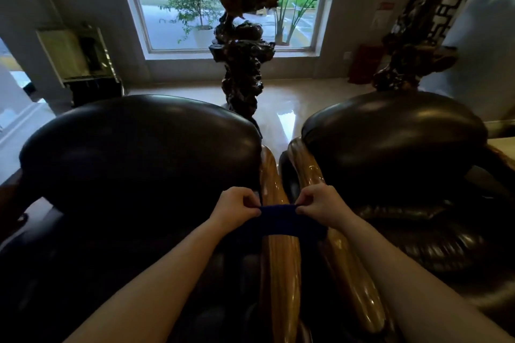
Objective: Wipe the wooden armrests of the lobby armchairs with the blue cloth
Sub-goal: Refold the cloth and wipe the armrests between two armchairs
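Note:
A dark blue cloth (281,220) is stretched between both hands above two glossy wooden armrests. My left hand (237,207) pinches its left top corner; my right hand (320,205) pinches the right top corner. The cloth hangs across the left chair's wooden armrest (281,273), hiding part of it. The right chair's wooden armrest (348,281) runs alongside, a narrow gap between them. The left armchair (133,153) and right armchair (390,142) are dark leather with rounded backs.
A tall dark carved wood sculpture (242,64) stands on the shiny floor behind the gap between the chairs. Another carved piece (412,58) stands at the back right. A large window (223,3) fills the far wall. A cabinet (80,58) sits back left.

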